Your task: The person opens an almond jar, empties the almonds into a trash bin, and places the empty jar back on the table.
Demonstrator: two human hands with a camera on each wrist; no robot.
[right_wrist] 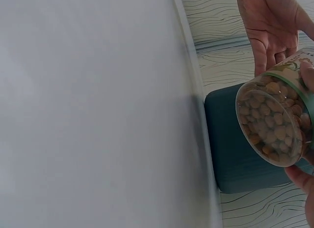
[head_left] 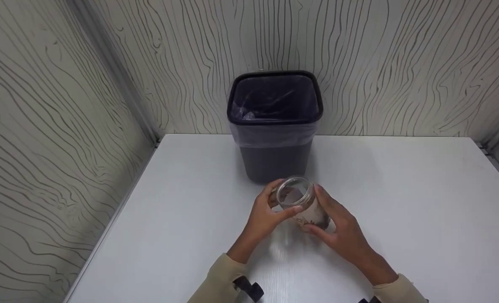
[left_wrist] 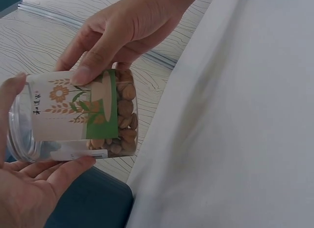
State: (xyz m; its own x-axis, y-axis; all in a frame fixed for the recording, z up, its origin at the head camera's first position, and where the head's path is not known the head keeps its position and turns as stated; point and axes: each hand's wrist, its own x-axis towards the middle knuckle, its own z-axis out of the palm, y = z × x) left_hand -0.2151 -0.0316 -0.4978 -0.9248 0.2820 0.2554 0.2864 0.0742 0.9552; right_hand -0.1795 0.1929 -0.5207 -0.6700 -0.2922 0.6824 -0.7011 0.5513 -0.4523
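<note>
The clear jar (head_left: pixel 312 212) is in both hands, held tilted above the table and in front of the bin; I see its mouth angled up and to the left, its base lower and to the right. Behind everything I have the back wall (head_left: pixel 380 63) and the left-side wall (head_left: pixel 34 147), both lined with dark wood-grain pattern. The white table (head_left: pixel 182 235) spreads below, and the dark bin (head_left: pixel 274 162) stands on it near the back wall, its pale liner (head_left: pixel 276 136) folded over the rim. Two beige sleeves (head_left: pixel 222 273) come in from the bottom edge of my head view. The right hand (head_left: pixel 344 227) grips the jar's lower body between thumb and fingers; the left hand (head_left: pixel 262 215) grasps it up by the mouth, thumb near the threaded neck. From the left wrist I read a label (left_wrist: pixel 64 110) with an orange flower and green leaves. Brown nuts (left_wrist: pixel 126 107) gather toward the base; how far they reach behind the label I can't tell.
</note>
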